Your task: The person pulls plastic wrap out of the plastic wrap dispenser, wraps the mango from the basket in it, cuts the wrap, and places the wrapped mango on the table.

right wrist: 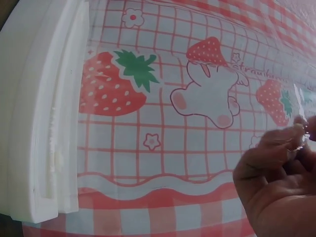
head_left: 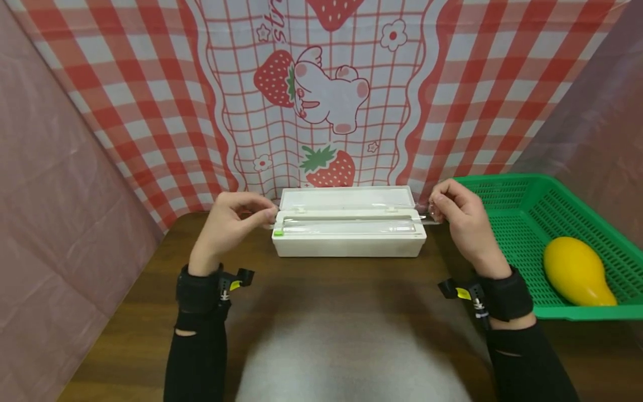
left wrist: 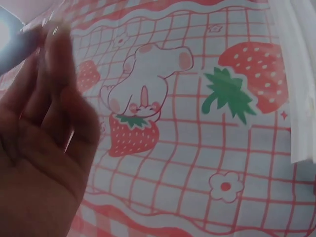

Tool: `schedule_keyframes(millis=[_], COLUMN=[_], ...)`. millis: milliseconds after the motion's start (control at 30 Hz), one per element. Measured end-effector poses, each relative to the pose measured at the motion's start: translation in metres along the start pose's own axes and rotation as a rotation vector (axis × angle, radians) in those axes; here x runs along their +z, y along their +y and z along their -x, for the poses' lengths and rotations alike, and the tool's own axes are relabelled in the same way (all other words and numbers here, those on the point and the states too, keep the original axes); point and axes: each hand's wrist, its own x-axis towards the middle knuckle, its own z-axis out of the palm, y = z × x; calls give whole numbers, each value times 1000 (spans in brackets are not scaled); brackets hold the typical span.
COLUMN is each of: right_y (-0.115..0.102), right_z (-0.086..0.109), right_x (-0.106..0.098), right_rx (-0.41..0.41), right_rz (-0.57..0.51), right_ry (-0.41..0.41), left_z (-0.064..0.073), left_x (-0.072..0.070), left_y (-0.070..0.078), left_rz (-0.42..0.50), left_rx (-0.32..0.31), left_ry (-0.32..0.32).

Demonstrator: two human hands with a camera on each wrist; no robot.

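Observation:
A long white cling film dispenser (head_left: 349,248) stands on the table, its lid (head_left: 346,197) raised at the back. Clear cling film (head_left: 429,219) stretches across its top between my two hands, shiny and hard to make out. My left hand (head_left: 231,223) pinches the film between thumb and fingers at the dispenser's left end. Off the right end, my right hand (head_left: 462,223) pinches a bunched edge of it. The right wrist view shows crinkled film in the fingertips of that hand (right wrist: 276,177). A green tab (head_left: 278,233) sits at the dispenser's left front corner.
On the right, a green plastic basket (head_left: 577,311) holds a yellow mango-shaped fruit (head_left: 577,271). Behind the dispenser hangs a red-and-white checked cloth (head_left: 351,167) with strawberries. The dark wooden table (head_left: 326,312) extends in front.

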Motion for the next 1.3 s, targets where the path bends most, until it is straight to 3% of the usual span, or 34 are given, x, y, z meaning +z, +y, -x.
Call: schedule_keyframes(millis=[100,200,300,467,767,1067,1300], right_y=[-4,-7,-8,-7,4,27,44], right_z=[2,3,6,15,40,60,72], right_x=[-3,-7,-10,-11,-3,6,14], right_rx=[61,105,130,181,135,111,41], right_rz=[107,191,214,275,393,424,416], right_ry=[-87,-216,-350,-493,-731,-834,-858], left_z=[2,5,9,17,36,49,64], left_x=[-6,-11,-13,-8,8,29,44], left_y=[5,9,10,-1,-30,-42,-51], left_rz=[-10,-11,-21,-50,-79,-154,-249], left_rx=[-59,-158,-235,-264,-248,-259,-216], left_ry=[-127,-266,-394,-554,-728,-854,-916])
